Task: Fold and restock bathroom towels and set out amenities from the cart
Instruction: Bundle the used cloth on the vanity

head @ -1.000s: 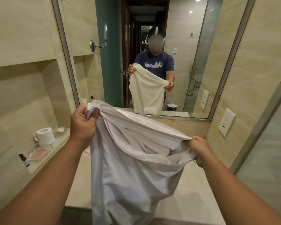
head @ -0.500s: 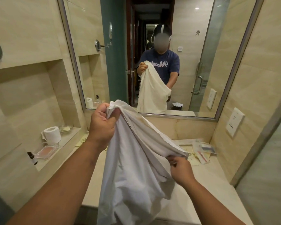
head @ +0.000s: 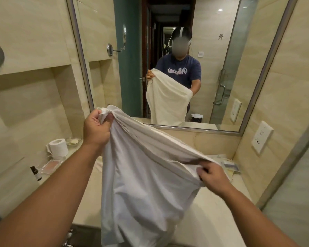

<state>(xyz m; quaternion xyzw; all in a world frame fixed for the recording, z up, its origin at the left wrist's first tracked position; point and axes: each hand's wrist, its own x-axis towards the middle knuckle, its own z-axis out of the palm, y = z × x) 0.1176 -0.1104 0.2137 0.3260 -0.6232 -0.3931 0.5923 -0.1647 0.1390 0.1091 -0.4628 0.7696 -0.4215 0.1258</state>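
A: Status on the towel (head: 146, 175)?

B: In the air in front of the mirror (head: 221, 50), top edge just under the mirror's lower frame. Unfolded, lower part bunched and drooping.

A: Hands?

B: Left hand (head: 96, 129) is up near the mirror's lower-left corner, fingers curled, thumb pressing a wadded corner into them. Right hand (head: 212, 177) is lower, toward the mirror's right side, seen from the back. Its fingers are curled and pinching the top edge. The tips are tucked under cloth, so the exact pinch can't be told.

A: Delta?

B: Half a second ago the right hand sat close in under the left, with the edge slack. Now it's out to the right along the hem, and the edge between the hands is close to taut. The left grip is unchanged.

A: Meaning?

B: Likely the person is running the hem to find the second corner. The towel is being squared up and the first fold hasn't started. Early in the task.

A: Amenities?

B: Some packets (head: 228, 165) lie below the mirror's lower-right corner, partly hidden by the towel. A toilet roll (head: 58, 147) is in the niche left of the mirror. The cart isn't in view.

A: Risk?

B: The right hand may have edge, not corner. The fold could come out skewed.
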